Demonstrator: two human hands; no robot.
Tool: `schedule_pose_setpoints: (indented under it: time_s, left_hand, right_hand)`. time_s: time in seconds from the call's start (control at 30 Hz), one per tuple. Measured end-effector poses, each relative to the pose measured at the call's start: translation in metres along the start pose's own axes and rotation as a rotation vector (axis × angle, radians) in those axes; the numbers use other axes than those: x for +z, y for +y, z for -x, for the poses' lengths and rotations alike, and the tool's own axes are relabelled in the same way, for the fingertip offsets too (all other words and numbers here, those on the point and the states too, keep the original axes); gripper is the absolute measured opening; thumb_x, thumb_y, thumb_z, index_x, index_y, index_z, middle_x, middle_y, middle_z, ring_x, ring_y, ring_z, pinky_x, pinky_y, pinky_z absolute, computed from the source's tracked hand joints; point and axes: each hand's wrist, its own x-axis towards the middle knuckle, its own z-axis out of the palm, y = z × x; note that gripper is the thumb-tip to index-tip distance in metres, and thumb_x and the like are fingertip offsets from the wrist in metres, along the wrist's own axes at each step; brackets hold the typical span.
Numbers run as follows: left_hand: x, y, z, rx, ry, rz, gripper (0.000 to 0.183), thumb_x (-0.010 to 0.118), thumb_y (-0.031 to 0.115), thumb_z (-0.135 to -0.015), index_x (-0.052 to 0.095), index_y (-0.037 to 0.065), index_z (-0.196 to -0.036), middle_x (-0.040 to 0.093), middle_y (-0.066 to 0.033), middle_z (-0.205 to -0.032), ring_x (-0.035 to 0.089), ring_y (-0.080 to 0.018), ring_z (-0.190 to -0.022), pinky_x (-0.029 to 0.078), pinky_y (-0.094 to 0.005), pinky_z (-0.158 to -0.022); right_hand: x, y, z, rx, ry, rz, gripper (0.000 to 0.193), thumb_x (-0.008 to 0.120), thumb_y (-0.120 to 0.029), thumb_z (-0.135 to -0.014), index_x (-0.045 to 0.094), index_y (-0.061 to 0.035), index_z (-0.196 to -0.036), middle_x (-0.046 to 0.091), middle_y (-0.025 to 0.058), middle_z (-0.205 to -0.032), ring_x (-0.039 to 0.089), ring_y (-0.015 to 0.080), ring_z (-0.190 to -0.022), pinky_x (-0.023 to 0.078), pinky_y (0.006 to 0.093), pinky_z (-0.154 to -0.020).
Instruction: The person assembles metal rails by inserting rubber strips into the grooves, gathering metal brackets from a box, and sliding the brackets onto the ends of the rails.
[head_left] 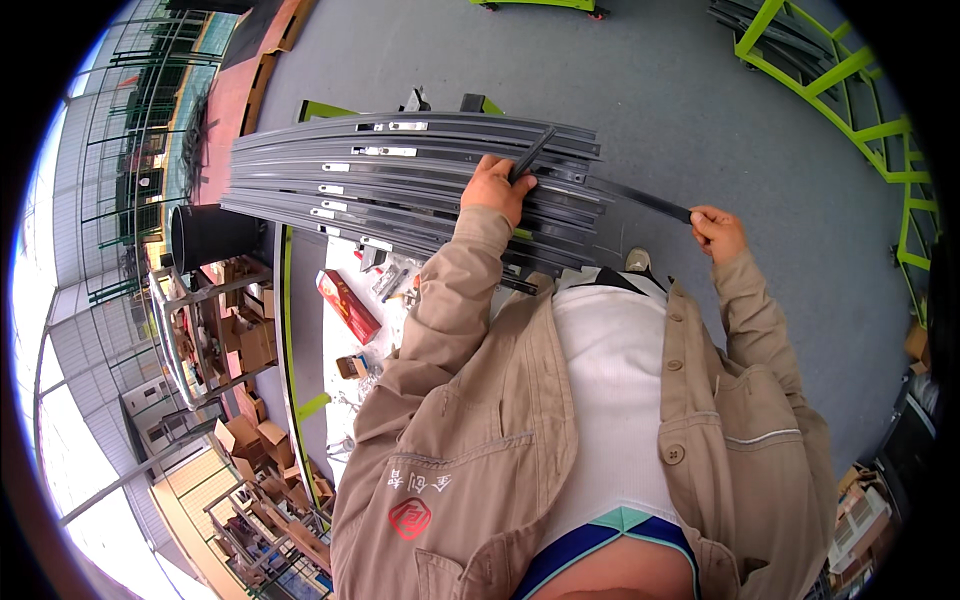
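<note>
Left grip [495, 188] pinches a short dark piece [534, 154] that angles up over the rails; right grip [718, 234] is closed by fingers and thumb on the outer end of a dark strip [645, 198], held out to the person's right. The strip's inner end meets the rails near their right ends; whether both hands hold one length is unclear. Risk, judged: a pull along the strip without firm support at the left could bend it or let it slip free. A sideways sweep could catch the neighbouring grey rails [290, 183], which lie closely side by side across the bench [287, 320], and push them out of line. The pale metal fittings [407, 127] on them could shift if jolted. Nearer the body, a dragging left sleeve [440, 300] could scatter loose small parts [391, 281] beside the red box [347, 307].
</note>
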Motion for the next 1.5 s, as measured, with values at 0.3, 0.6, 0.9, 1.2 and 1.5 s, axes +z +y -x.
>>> schedule_pose_setpoints:
  time_s: [0.3,0.6,0.9,1.2,1.5]
  left_hand:
    - [-0.002,0.000,0.002,-0.020,-0.022,-0.014,0.028,0.067,0.033,-0.090,0.068,0.007,-0.099,0.058,-0.0072,-0.112,0.061,-0.0314,-0.101,0.050,-0.0396,-0.084]
    - [-0.001,-0.006,0.000,0.016,-0.020,-0.026,0.029,0.067,0.034,-0.089,0.068,0.008,-0.101,0.058,-0.0063,-0.111,0.060,-0.0304,-0.100,0.050,-0.0390,-0.084]
    - [-0.008,0.001,-0.007,0.008,-0.114,-0.038,0.034,0.064,0.037,-0.091,0.066,0.006,-0.106,0.057,-0.0078,-0.110,0.060,-0.0313,-0.101,0.050,-0.0397,-0.084]
    - [-0.017,0.022,-0.003,-0.109,-0.128,0.277,0.033,0.061,0.031,-0.095,0.063,0.001,-0.108,0.061,-0.0102,-0.102,0.064,-0.0257,-0.094,0.052,-0.0384,-0.081]
    - [-0.007,0.112,-0.009,-0.362,0.047,1.648,0.042,0.054,0.035,-0.100,0.050,0.001,-0.124,0.059,-0.0104,-0.109,0.061,-0.0243,-0.095,0.058,-0.0473,-0.083]
  right_hand:
    - [-0.010,0.005,-0.022,-0.008,-0.156,-0.193,0.021,0.059,-0.019,-0.096,0.064,-0.0010,-0.104,0.049,0.0005,-0.063,0.035,0.0064,-0.047,0.026,0.0226,-0.042]
    - [0.106,-0.024,-0.058,0.097,-0.305,0.162,0.034,0.061,-0.029,-0.095,0.064,-0.0024,-0.116,0.055,-0.0003,-0.070,0.042,0.0058,-0.052,0.032,0.0229,-0.045]
    - [0.087,-0.029,-0.055,0.116,-0.216,0.370,0.040,0.066,-0.039,-0.092,0.069,-0.0048,-0.111,0.064,0.0020,-0.075,0.047,0.0058,-0.056,0.036,0.0209,-0.049]
    - [0.101,-0.049,-0.058,-0.039,-0.239,0.580,0.039,0.068,-0.040,-0.091,0.071,-0.0029,-0.104,0.065,0.0018,-0.080,0.056,0.0099,-0.070,0.045,0.0242,-0.062]
    - [0.121,-0.127,-0.012,-0.320,-0.564,0.554,0.042,0.067,-0.042,-0.089,0.070,-0.0014,-0.097,0.067,0.0140,-0.077,0.064,0.0239,-0.070,0.049,0.0343,-0.066]
